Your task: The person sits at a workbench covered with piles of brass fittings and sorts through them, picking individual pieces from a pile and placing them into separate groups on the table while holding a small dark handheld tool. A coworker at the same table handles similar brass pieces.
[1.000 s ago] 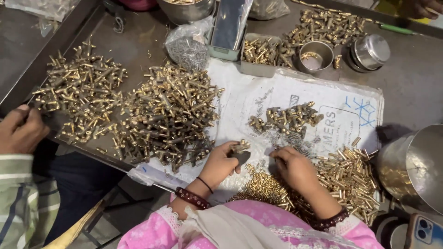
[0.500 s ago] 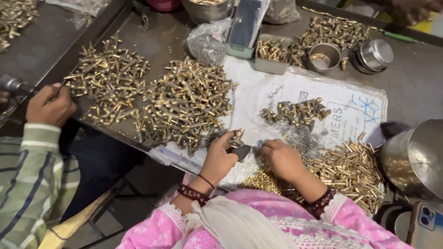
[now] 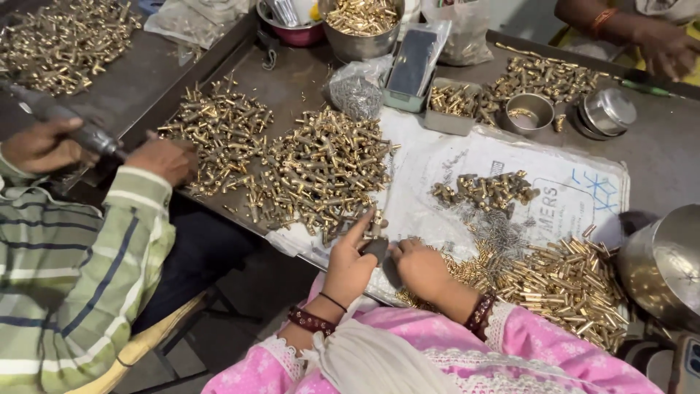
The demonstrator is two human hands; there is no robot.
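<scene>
Many brass pieces are heaped in a steel pot; a small dark part (direction unclear) is pinched at the white sack edge by left hand and right hand.

A white printed sack lies flat mid-table, with clear plastic bags beyond its far edge.
</scene>
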